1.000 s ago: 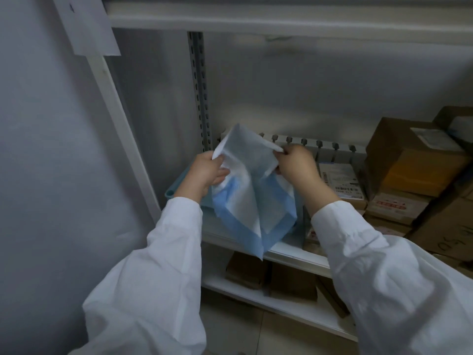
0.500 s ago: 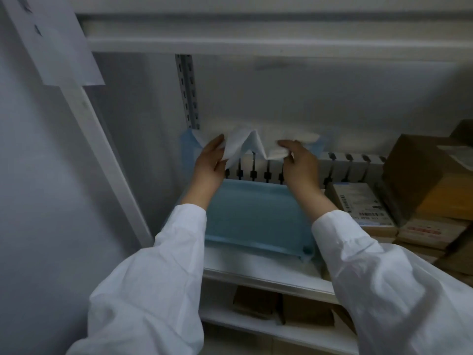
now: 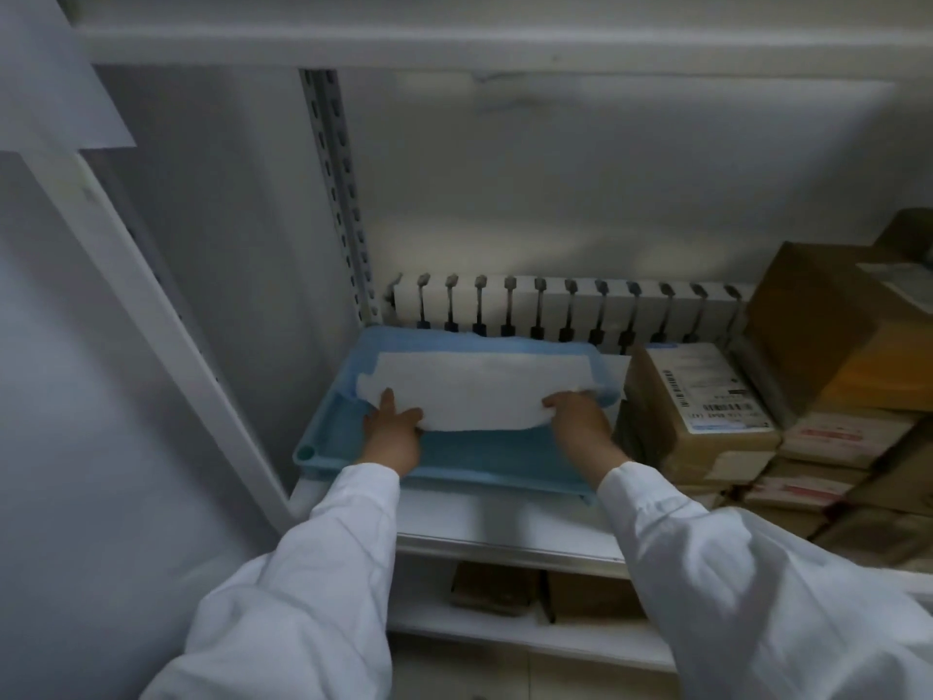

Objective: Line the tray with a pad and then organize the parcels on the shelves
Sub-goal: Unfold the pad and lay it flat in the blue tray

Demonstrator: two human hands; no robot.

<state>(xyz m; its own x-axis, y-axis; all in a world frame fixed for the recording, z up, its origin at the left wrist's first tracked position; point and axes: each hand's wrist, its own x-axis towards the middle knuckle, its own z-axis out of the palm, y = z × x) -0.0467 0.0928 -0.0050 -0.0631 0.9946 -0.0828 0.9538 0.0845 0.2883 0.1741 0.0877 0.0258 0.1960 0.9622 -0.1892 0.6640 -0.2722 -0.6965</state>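
White pad (image 3: 479,389) half laid in blue tray (image 3: 328,431), near edge pinched by left hand (image 3: 391,437) and right hand (image 3: 580,424), boxes (image 3: 707,396) stacked alongside.

A single view — a wide-angle camera on the person's head, looking forward and down into the shelf (image 3: 505,522) from close in — the tray (image 3: 323,439) sits mid-frame, a lower shelf (image 3: 505,636) beneath.

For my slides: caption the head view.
Left hand and right hand lay a white pad into the blue tray on the shelf, beside stacked cardboard parcels.
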